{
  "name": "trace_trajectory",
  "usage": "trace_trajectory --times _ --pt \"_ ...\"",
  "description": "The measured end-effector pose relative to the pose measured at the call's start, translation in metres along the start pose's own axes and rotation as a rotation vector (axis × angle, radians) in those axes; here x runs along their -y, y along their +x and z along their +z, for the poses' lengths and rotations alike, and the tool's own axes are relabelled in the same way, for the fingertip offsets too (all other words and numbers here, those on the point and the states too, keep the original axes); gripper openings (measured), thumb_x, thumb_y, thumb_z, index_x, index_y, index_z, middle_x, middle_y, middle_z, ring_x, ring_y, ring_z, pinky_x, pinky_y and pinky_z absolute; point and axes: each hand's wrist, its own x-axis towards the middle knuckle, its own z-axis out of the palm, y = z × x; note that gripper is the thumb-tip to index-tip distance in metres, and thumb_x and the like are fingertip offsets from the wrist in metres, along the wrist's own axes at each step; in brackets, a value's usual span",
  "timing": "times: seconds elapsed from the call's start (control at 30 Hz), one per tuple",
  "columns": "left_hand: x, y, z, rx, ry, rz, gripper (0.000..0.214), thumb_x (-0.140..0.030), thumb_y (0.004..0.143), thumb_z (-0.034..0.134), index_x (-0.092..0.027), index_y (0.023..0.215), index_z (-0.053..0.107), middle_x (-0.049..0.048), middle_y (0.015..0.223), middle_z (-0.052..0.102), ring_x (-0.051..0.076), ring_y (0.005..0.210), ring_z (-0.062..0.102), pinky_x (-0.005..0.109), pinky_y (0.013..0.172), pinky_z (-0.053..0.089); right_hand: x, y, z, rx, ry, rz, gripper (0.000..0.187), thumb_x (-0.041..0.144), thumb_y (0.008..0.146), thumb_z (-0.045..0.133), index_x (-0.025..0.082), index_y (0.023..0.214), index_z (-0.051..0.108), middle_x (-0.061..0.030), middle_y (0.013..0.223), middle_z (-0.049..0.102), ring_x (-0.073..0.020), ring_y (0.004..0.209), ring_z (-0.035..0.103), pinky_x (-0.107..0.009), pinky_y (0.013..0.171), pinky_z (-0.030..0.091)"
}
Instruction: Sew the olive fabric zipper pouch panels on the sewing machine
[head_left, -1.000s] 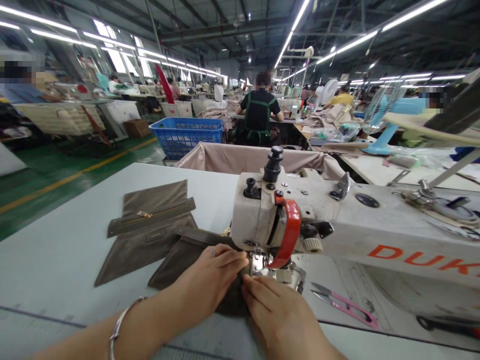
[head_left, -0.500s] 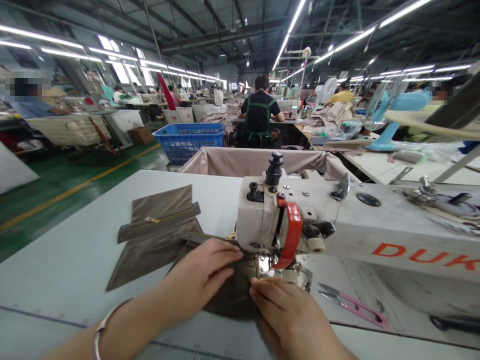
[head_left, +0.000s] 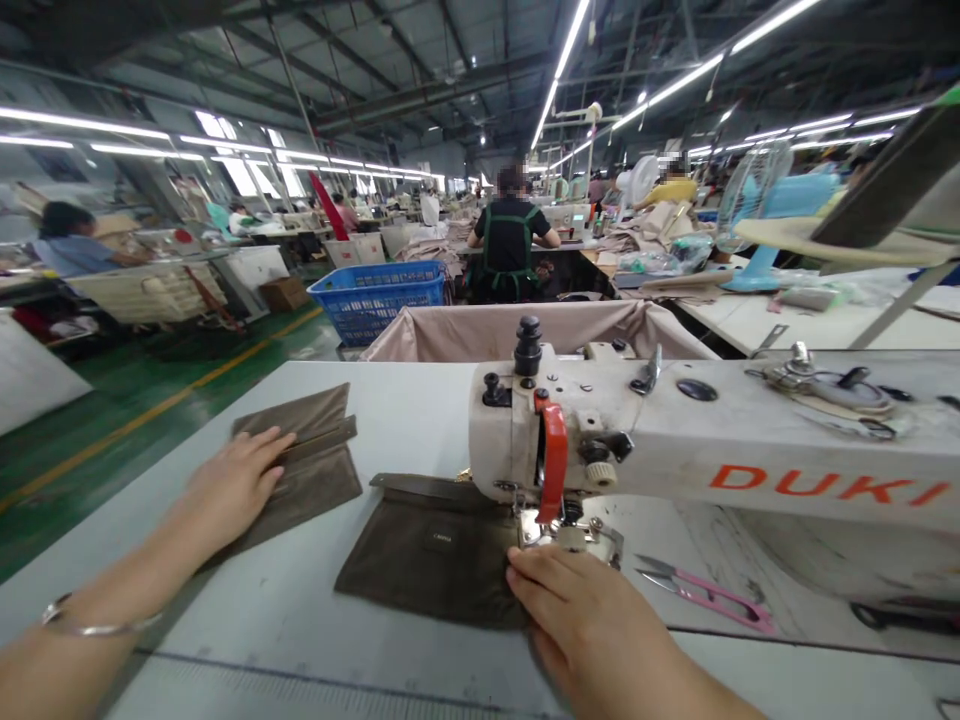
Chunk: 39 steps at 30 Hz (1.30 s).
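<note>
A dark brown fabric pouch panel [head_left: 427, 560] with a small label lies on the table, its right edge at the presser foot [head_left: 534, 528] of the sewing machine [head_left: 600, 420]. My right hand [head_left: 592, 620] is closed at that edge, fingertips pressed together on the fabric just in front of the foot. To the left, my left hand [head_left: 232, 485] rests with fingers stretched out over a second brown pouch panel [head_left: 319, 485], which has a strip across it. The hand covers part of this panel.
Pink-handled thread snips [head_left: 712, 595] lie right of the needle area. A ruler scale [head_left: 300, 685] runs along the table's front. Behind the machine is a cloth-lined bin [head_left: 450, 330], with a blue basket [head_left: 379, 300] beside it. A person in dark clothes [head_left: 514, 240] sits beyond.
My left hand has left the panel at the needle and moved left onto the second panel, which has shifted somewhat left. My right hand stays by the presser foot. The view has tilted slightly.
</note>
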Motion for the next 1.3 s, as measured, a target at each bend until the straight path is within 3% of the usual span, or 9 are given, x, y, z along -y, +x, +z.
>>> trace_trajectory --times 0.07,0.17,0.27,0.33,0.4,0.57,0.77,0.97,1.3 --pt "-0.051 -0.003 -0.01 -0.02 -0.026 0.065 0.045 -0.042 0.099 0.042 -0.015 0.132 0.056 0.0149 0.143 0.052 0.036 0.133 0.046 0.06 0.112 0.034 -0.005 0.0 -0.027 0.13 0.117 0.037 0.054 0.003 0.071 0.055 0.024 0.12 0.067 -0.0007 0.127 0.066 -0.0191 0.113 0.063 -0.036 0.104 0.047" --pt "-0.149 -0.017 -0.015 0.148 -0.261 0.407 0.036 -0.033 0.099 0.051 -0.026 0.134 0.054 0.0064 0.143 0.054 0.024 0.133 0.048 0.046 0.113 0.04 -0.019 -0.002 -0.056 0.256 0.19 0.114 0.071 -0.006 0.065 0.046 0.03 0.124 0.062 0.0026 0.125 0.065 -0.0174 0.122 0.055 -0.039 0.109 0.042" --pt "-0.225 -0.026 -0.011 0.331 -0.361 0.564 0.058 -0.046 0.084 0.073 -0.021 0.132 0.056 0.0087 0.142 0.056 0.027 0.129 0.052 0.043 0.109 0.047 -0.037 -0.004 -0.052 0.218 0.135 0.204 0.053 -0.007 0.074 0.05 0.027 0.112 0.065 -0.0012 0.116 0.065 -0.0214 0.115 0.057 -0.041 0.1 0.047" --pt "-0.246 -0.026 -0.006 0.333 -0.383 0.627 0.04 -0.042 0.087 0.071 -0.019 0.119 0.064 0.0077 0.13 0.065 0.025 0.12 0.059 0.041 0.104 0.05 -0.044 -0.003 -0.042 0.152 0.073 0.303 0.03 -0.001 0.08 0.057 0.021 0.1 0.064 -0.0053 0.104 0.065 -0.0238 0.102 0.06 -0.041 0.09 0.051" --pt "-0.248 -0.025 -0.001 0.303 -0.38 0.679 0.021 -0.028 0.096 0.06 -0.018 0.113 0.066 0.006 0.122 0.069 0.022 0.116 0.061 0.039 0.102 0.051 -0.046 -0.003 -0.038 0.141 0.096 0.349 0.022 0.002 0.08 0.062 0.019 0.095 0.061 -0.0054 0.098 0.062 -0.0236 0.096 0.06 -0.039 0.085 0.052" --pt "-0.24 -0.031 0.002 0.271 -0.467 0.57 0.033 -0.009 0.092 0.051 -0.016 0.122 0.06 0.0063 0.13 0.064 0.02 0.119 0.058 0.037 0.107 0.048 -0.048 -0.008 -0.056 0.332 0.453 0.246 0.055 -0.009 0.072 0.055 0.027 0.114 0.058 -0.0012 0.12 0.057 -0.0178 0.115 0.054 -0.032 0.101 0.045" --pt "-0.252 -0.027 0.002 0.312 -0.486 0.514 0.03 -0.008 0.089 0.053 -0.018 0.116 0.062 0.0064 0.115 0.068 0.025 0.106 0.06 0.046 0.098 0.052 -0.047 -0.005 -0.017 0.035 0.047 0.375 0.017 0.009 0.081 0.071 0.018 0.088 0.06 -0.0052 0.091 0.061 -0.0243 0.088 0.058 -0.037 0.077 0.051" --pt "-0.241 -0.025 0.006 0.164 -0.687 0.329 0.034 -0.009 0.096 0.043 -0.022 0.123 0.059 0.006 0.122 0.065 0.018 0.115 0.059 0.035 0.102 0.051 -0.016 -0.005 -0.017 0.138 0.081 0.005 0.008 0.024 0.093 0.062 0.02 0.1 0.062 -0.0071 0.103 0.063 -0.0233 0.096 0.057 -0.038 0.084 0.049" --pt "-0.248 -0.03 0.016 0.27 -0.341 0.711 0.046 -0.005 0.09 0.047 -0.014 0.135 0.05 0.0088 0.143 0.054 0.022 0.139 0.042 0.041 0.12 0.036 -0.003 -0.002 -0.003 0.065 0.092 -0.21 0.02 0.012 0.098 0.051 0.017 0.086 0.065 -0.0029 0.084 0.067 -0.0162 0.084 0.063 -0.027 0.081 0.055"
